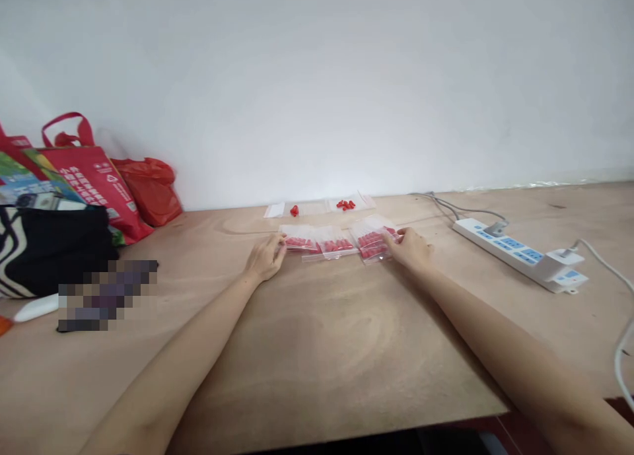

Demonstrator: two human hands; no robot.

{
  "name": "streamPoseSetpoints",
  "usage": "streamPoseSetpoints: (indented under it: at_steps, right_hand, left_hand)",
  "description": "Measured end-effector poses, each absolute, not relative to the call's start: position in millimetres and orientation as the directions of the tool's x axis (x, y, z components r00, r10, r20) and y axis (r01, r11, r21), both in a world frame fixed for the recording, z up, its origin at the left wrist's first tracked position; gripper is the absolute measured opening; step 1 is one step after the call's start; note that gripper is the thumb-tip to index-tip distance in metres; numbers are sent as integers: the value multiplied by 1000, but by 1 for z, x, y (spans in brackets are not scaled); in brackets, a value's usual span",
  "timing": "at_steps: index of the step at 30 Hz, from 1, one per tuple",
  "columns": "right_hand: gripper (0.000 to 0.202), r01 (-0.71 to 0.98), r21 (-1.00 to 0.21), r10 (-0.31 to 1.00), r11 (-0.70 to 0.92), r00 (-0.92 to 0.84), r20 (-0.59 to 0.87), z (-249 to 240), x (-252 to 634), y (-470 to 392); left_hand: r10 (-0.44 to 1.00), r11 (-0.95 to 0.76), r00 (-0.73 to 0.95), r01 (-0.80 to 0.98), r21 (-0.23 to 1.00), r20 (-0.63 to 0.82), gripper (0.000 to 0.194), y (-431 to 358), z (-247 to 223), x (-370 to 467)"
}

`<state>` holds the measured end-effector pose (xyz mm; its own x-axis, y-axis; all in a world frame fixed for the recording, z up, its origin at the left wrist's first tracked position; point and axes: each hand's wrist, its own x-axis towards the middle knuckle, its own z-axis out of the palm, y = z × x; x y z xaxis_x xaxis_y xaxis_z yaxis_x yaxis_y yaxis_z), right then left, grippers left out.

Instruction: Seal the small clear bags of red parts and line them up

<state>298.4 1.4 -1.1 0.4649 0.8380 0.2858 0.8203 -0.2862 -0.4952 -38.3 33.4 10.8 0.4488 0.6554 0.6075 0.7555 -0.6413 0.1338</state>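
Note:
Several clear plastic bags with small red pieces inside lie in an overlapping row on the wooden table. My left hand (267,255) has its fingers drawn together at the edge of the left bag (300,239). A middle bag (337,245) lies beside it. At the right end, my right hand (410,247) pinches the edge of the right bag (371,242) between thumb and fingers. Behind the row, near the wall, are a flat bag with a red piece (294,210) and another with several red pieces (345,205).
On the right, a white power strip (505,247) holds plugs, with a white cable (607,270) running off it. At the left stand a red shopping bag (94,177), a red plastic bag (151,187) and a black bag (59,250), with a blurred dark item (111,296) in front.

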Motion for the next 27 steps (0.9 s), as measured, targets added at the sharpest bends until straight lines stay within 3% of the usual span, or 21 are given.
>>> streamPoseSetpoints:
  at_steps: [4,10,15,18,21,27]
  right_hand:
    - [41,720,-649,866,-246,464,187,-2,298,14]
    - [24,430,-895,882,-122,459,101,-6,298,23]
    - [16,317,-946,872,-65,478,100,4,304,18]
    - [14,133,-990,873,43,476,102,10,302,12]
    - [20,-75,-974,867,216,473,155,11,296,9]
    - [37,-166,-918,864,359,430,260,3,288,1]
  left_hand:
    - [624,-627,453,777,62,637,11,21,11,-39]
    - [600,-679,503,731,64,622,12,-5,10,-25]
    - [560,-713,548,701,23,622,11,-15,11,-20]
    - [502,-726,592,685,-65,631,16,-16,10,-12]
    - [448,-697,620,693,-183,644,24,-12,6,6]
    - [505,-598,672,725,-342,541,24,10,3,49]
